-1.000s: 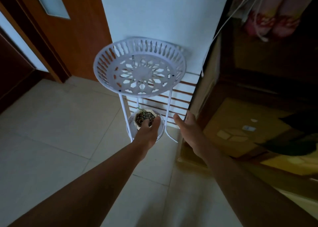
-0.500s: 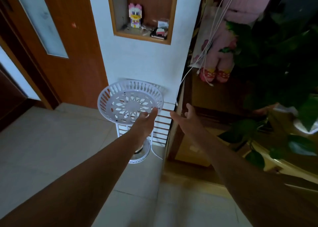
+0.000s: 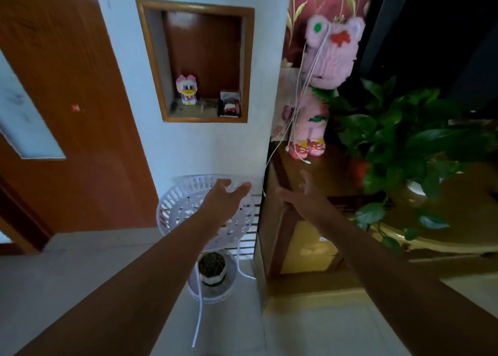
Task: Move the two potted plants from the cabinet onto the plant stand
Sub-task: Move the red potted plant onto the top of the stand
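Note:
A white two-tier plant stand (image 3: 172,207) stands against the white wall. A small white pot (image 3: 212,270) filled with dark pebbles sits on its lower tier. On the brown cabinet (image 3: 318,175) to the right stands a leafy green potted plant (image 3: 404,145). My left hand (image 3: 223,199) hovers open over the stand's upper basket. My right hand (image 3: 303,196) is raised at the cabinet's left corner, fingers spread, holding nothing.
A pink plush toy (image 3: 320,91) stands on the cabinet's back left, with white cords (image 3: 304,99) hanging in front of it. A wall niche (image 3: 199,61) holds a small figure. A brown door (image 3: 67,99) is at the left, over a tiled floor (image 3: 67,269).
My left hand let go of the small pot on the lower tier and rose over the top basket. Both hands lifted toward the cabinet as my view tilted up.

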